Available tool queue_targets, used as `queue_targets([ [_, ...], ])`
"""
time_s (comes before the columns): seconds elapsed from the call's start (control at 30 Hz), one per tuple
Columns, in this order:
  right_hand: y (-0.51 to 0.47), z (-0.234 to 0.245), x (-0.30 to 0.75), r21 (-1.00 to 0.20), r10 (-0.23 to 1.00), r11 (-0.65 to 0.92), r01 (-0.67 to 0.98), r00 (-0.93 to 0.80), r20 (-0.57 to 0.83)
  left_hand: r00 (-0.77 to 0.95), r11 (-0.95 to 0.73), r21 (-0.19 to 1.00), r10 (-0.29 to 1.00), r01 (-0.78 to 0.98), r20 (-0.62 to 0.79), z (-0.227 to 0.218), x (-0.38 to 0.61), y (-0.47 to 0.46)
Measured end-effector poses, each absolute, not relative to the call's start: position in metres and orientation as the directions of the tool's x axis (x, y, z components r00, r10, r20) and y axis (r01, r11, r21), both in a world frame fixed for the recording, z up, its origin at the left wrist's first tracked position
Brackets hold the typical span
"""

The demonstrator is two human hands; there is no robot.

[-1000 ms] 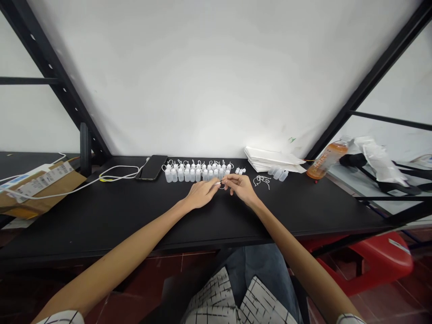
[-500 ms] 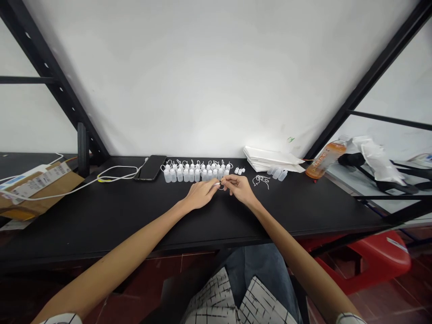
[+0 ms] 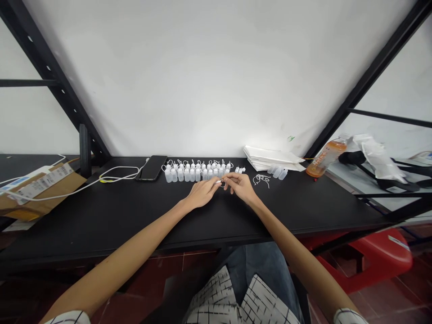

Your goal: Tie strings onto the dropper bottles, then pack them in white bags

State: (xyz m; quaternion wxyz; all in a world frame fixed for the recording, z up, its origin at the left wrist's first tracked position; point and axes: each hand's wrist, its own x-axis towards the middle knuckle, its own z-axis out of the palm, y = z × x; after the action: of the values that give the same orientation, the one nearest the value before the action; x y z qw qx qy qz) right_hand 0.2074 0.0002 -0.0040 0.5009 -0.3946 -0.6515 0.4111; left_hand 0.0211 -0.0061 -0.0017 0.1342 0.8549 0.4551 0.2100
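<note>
Fingers [image 3: 214, 183] of both hands meet near the far edge of a black table [image 3: 101, 220], just in front of a row of white plastic dropper bottles [image 3: 192, 174]. The left hand [image 3: 202, 193] and right hand [image 3: 240, 187] are closed in a pinch on a small white plastic piece [image 3: 218, 182] and its thin cord loop [image 3: 223, 184], with loose white cords [image 3: 261, 180] lying nearby.

A black smartphone [image 3: 151, 168] with white charging cable [image 3: 118, 177] lies near a cardboard parcel [image 3: 50, 189]
</note>
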Motion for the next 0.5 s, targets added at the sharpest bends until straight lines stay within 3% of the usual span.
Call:
queue_targets([
  [0.5,0.0032,-0.0075,0.2080,-0.929,0.929,0.338,0.148,-0.212,0.304,0.506,-0.563,0.353,0.826,0.747,0.248,-0.0061,0.0218,-0.0075],
])
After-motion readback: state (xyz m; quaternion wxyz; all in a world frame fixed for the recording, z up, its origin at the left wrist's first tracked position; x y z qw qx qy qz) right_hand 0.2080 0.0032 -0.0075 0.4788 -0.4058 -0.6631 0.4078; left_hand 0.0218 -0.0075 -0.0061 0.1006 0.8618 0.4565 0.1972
